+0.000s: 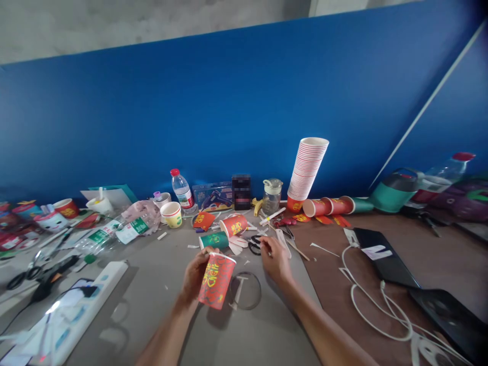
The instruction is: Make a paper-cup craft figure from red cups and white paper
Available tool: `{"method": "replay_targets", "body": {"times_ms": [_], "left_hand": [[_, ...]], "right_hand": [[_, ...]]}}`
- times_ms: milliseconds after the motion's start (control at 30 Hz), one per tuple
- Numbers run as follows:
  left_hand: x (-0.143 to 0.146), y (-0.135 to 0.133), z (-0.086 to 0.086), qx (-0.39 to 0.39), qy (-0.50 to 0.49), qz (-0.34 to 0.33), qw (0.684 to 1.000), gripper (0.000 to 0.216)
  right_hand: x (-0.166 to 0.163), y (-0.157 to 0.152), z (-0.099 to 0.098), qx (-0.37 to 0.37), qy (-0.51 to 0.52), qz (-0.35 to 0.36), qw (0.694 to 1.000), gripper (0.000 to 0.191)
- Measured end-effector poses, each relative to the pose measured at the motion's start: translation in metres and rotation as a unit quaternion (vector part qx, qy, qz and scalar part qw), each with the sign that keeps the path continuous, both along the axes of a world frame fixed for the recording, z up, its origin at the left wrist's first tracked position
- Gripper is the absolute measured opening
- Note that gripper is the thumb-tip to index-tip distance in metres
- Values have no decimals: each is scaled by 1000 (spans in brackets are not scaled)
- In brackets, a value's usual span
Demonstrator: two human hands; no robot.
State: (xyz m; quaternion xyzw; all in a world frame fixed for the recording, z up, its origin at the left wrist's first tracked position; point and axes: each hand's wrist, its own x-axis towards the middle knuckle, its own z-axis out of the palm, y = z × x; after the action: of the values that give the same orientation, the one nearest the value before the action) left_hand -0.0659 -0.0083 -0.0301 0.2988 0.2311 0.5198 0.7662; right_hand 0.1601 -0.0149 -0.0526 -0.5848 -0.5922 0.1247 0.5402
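Observation:
My left hand [195,274] is closed around a red paper cup [217,282] with yellow lettering, tilted slightly above the grey table. At the black handle loops of a pair of scissors [254,246], the fingers of my right hand [275,256] are bent and closed on the near loop; the blades are hard to make out. Between my hands lie a thin dark ring [247,305] and a white strip [239,290] on the table. Just beyond the held cup, a green paper cup [214,240] and another red paper cup [234,224] lie on their sides.
A tall leaning stack of paper cups [308,170] stands by the blue partition [229,101]. Near it are a glass jar [272,197] and a water bottle [183,193]. A power strip [82,310] lies at left, a white cable [354,300] and black tablet-like device [385,256] at right.

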Motion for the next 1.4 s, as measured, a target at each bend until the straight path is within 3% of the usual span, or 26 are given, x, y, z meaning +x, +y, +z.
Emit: {"method": "replay_targets", "body": {"times_ms": [233,467,767,1033,1400], "left_hand": [[9,-6,9,12,22,-18,1000,16],[14,-8,8,30,58,-64,996,19],[5,-1,-5,38,64,-43,996,20],[0,4,-9,33,69,-28,997,18],[-3,5,-7,16,95,-51,994,23]], "right_hand": [[-4,-1,-7,43,-144,57,987,27],[-18,-9,-1,26,-206,84,974,27],[-12,-5,-8,58,-204,51,976,27],[-9,-1,-10,40,-216,14,975,25],[35,21,25,50,-127,-75,988,25]]}}
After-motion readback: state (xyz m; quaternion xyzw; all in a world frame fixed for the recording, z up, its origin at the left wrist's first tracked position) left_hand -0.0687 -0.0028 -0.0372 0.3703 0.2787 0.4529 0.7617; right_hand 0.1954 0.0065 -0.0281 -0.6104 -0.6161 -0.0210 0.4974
